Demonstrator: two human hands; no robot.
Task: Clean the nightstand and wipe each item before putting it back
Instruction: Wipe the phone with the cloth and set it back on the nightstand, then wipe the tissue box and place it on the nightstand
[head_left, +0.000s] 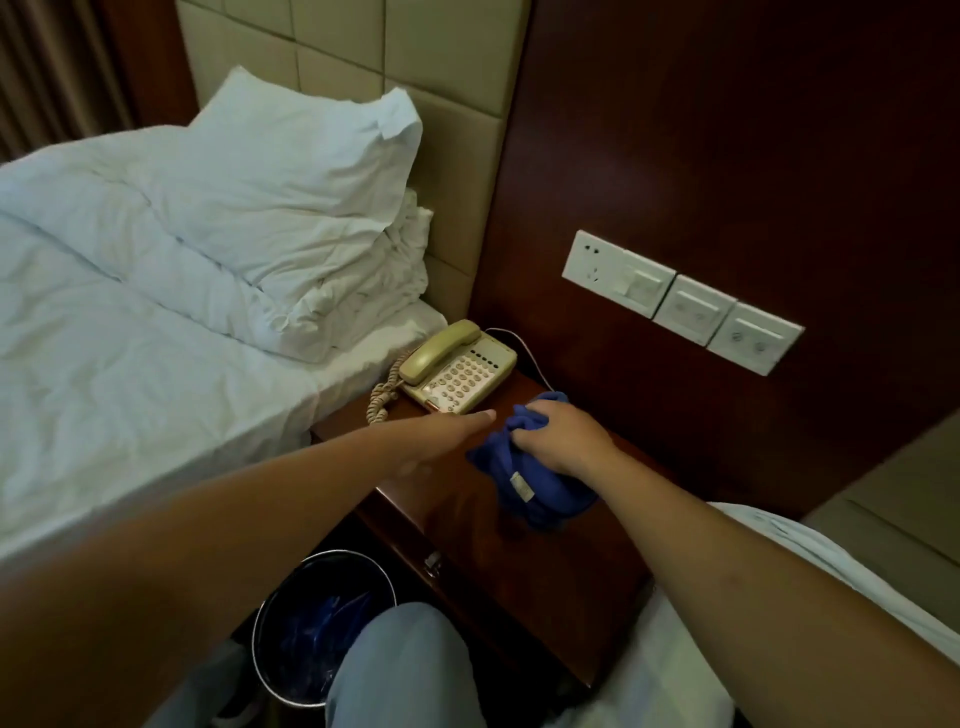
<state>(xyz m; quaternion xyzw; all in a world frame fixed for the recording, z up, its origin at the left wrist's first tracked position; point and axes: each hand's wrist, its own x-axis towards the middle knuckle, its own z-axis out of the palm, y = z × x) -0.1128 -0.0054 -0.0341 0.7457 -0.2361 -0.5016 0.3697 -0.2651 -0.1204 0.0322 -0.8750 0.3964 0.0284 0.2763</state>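
A dark wooden nightstand (545, 561) stands between two beds. At its back left sits a beige corded phone (457, 371), handset on its cradle, coiled cord hanging off the left side. My right hand (561, 436) grips a bunched blue cloth (540, 478) on the nightstand top, just right of the phone. My left hand (441, 434) stretches out with straight fingers, its fingertips close to the phone's front edge; whether they touch it I cannot tell.
A bed with white duvet and pillow (291, 197) lies to the left. A black bin (317, 623) with blue plastic stands below the nightstand. White wall sockets and switches (680, 301) sit on the wood panel. Another bed's edge (779, 571) is at right.
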